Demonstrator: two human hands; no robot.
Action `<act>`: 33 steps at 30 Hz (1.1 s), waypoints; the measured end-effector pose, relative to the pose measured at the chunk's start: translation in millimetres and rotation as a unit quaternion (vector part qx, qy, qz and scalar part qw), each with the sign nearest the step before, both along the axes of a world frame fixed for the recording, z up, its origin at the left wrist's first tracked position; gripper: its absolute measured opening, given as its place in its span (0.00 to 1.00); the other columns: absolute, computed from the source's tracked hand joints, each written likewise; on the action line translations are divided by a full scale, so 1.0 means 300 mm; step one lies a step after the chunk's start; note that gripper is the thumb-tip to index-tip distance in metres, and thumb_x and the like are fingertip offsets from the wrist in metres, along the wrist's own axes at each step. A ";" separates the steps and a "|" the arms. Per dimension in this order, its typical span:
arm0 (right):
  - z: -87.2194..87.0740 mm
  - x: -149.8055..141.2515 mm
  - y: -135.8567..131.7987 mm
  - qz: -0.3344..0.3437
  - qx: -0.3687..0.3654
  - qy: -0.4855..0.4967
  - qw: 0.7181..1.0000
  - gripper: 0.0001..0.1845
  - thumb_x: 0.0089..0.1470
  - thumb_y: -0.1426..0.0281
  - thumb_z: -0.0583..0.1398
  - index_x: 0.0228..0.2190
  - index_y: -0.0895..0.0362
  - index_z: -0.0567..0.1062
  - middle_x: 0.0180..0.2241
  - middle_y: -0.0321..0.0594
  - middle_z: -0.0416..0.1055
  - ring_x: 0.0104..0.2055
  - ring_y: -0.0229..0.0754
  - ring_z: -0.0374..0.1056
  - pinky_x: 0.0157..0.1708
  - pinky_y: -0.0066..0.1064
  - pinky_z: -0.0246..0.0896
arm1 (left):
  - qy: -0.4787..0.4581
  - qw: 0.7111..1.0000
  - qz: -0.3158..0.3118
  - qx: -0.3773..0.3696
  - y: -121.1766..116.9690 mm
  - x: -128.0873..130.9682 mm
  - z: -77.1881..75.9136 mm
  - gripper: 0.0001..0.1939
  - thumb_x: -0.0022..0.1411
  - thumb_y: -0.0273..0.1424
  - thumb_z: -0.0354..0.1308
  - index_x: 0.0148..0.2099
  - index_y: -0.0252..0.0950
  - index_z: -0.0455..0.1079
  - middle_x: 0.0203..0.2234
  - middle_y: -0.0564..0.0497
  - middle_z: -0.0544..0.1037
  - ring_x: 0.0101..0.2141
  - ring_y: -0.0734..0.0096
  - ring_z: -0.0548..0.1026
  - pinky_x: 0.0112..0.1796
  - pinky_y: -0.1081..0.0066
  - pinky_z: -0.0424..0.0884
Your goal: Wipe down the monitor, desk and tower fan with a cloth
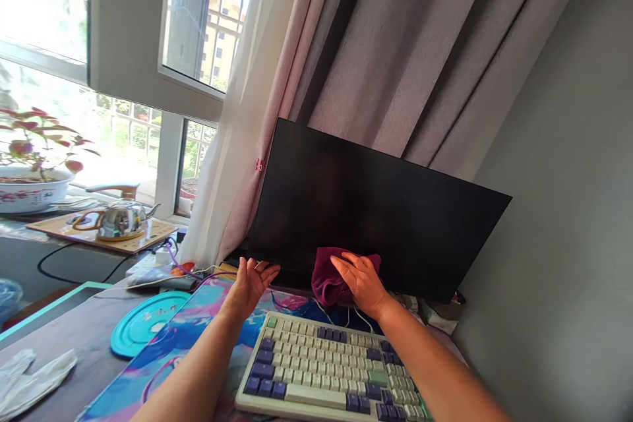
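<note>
A black monitor (395, 211) stands at the back of the desk, its screen dark. With my right hand (363, 282) I press a maroon cloth (326, 277) against the lower middle of the screen; the cloth bunches and hangs past the bottom edge. My left hand (250, 287) is at the monitor's lower left edge, fingers stretched out and apart, holding nothing; whether the fingertips touch the frame I cannot tell. Beneath both hands lies a cream keyboard (316, 369) with purple keys, on a blue and pink desk mat (208, 323).
Left of the mat lie a round turquoise lid (143, 326) and white gloves (37, 382). Cables run behind the mat near a purple cord (180, 264). A metal kettle (123, 219) sits on a wooden tray (59, 227) beside a potted plant (34, 188). Grey curtains (395, 46) hang behind the monitor.
</note>
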State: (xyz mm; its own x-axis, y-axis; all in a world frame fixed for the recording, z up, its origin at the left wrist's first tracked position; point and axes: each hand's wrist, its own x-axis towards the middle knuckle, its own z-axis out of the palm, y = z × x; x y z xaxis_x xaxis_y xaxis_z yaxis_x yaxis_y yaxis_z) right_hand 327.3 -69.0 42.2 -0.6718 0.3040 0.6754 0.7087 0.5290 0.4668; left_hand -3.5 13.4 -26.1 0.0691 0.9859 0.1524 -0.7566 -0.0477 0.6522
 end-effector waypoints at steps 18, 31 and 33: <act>-0.032 0.027 -0.015 -0.033 -0.115 -0.048 0.992 0.32 0.68 0.79 0.56 0.69 0.52 0.68 0.65 0.41 0.76 0.66 0.49 0.68 0.54 0.44 0.70 | -0.012 1.000 0.004 -0.005 -0.004 0.003 0.011 0.27 0.64 0.59 0.63 0.37 0.40 0.65 0.38 0.47 0.79 0.46 0.50 0.84 0.62 0.46 0.73; 0.443 0.205 -0.049 -0.112 0.023 0.065 0.991 0.33 0.65 0.77 0.57 0.69 0.52 0.70 0.66 0.45 0.74 0.67 0.53 0.66 0.57 0.46 0.65 | -0.008 1.000 -0.001 0.003 0.017 -0.003 -0.006 0.29 0.58 0.62 0.67 0.40 0.41 0.70 0.40 0.47 0.79 0.48 0.49 0.83 0.65 0.44 0.69; 0.550 0.240 -0.060 -0.127 0.034 0.103 0.986 0.36 0.62 0.77 0.59 0.69 0.53 0.69 0.68 0.47 0.72 0.66 0.55 0.65 0.57 0.47 0.64 | -0.010 1.000 0.003 0.002 0.016 -0.002 -0.005 0.29 0.57 0.62 0.67 0.39 0.41 0.69 0.40 0.46 0.79 0.47 0.49 0.83 0.65 0.43 0.69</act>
